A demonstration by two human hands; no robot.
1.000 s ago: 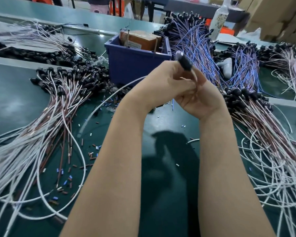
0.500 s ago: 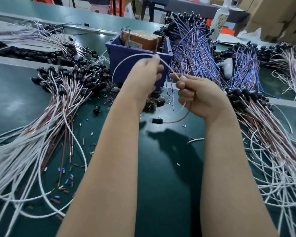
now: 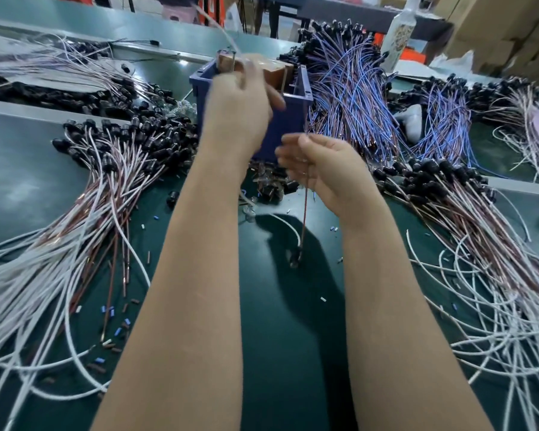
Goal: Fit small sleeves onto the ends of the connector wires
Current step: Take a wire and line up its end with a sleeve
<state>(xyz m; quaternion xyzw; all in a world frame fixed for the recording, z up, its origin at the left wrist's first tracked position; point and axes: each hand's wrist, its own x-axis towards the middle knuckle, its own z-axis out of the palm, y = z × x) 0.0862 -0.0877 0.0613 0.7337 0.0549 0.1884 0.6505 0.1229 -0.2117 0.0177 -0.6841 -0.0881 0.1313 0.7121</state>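
Note:
My left hand is raised in front of the blue bin and blurred by motion. It seems to pinch a white wire that runs up and to the left above it. My right hand is lower and to the right, its fingers curled round a thin brown wire. That wire hangs straight down to a small black connector at the green mat. Small blue, brown and white sleeves lie scattered on the mat to the left of my forearm.
A blue bin holding a brown box stands just behind my hands. Heaps of white-and-brown connector wires spread left and right; blue wires pile up behind. A bottle stands at the back.
My left hand has moved up and away, drawing the white wire upward. The brown wire now hangs straight down from my right hand, its connector nearer to me on the mat.

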